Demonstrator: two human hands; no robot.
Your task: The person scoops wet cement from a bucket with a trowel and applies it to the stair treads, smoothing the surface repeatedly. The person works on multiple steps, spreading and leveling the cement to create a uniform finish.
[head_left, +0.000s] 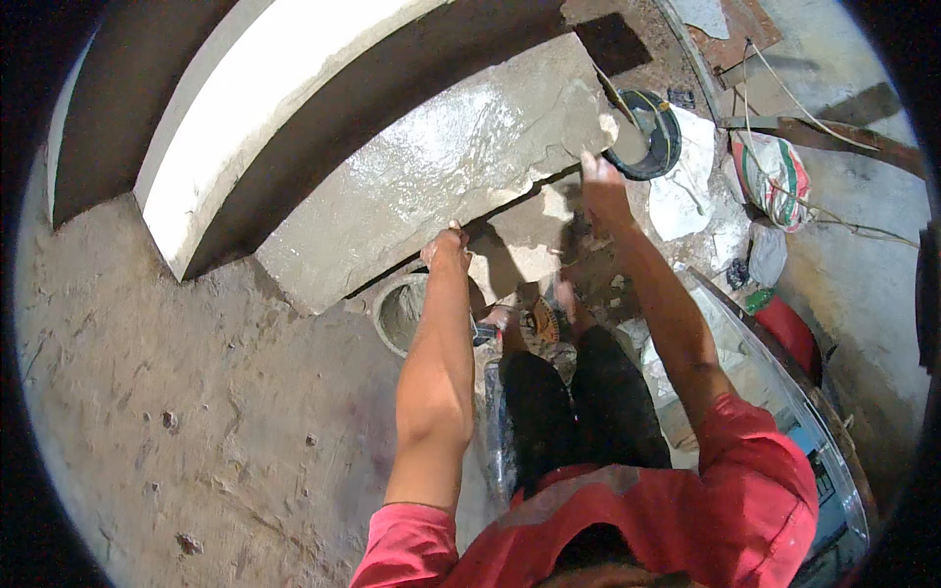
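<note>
A slab [421,147] covered in wet, glossy grey cement lies in front of me, its near edge rough and uneven. My left hand [448,247] is closed at the middle of that edge, fingers curled. At the slab's right corner, my right hand [600,181] has its fingers drawn together against the edge. A thin dark line runs along the edge between the hands; I cannot tell whether it is a strip they hold or a gap. Close by my left forearm stands a round tub [389,323] with grey mix inside. Beyond my right hand is a black bucket [669,147] of greyish liquid.
Curved white and grey wall panels [284,88] rise behind the slab. Rough, pitted floor [196,421] spreads to the left. At the right are a white sheet [683,191], a striped sack [772,186], loose cords, a red object [790,338] and a glass-like panel [774,402] beside my legs.
</note>
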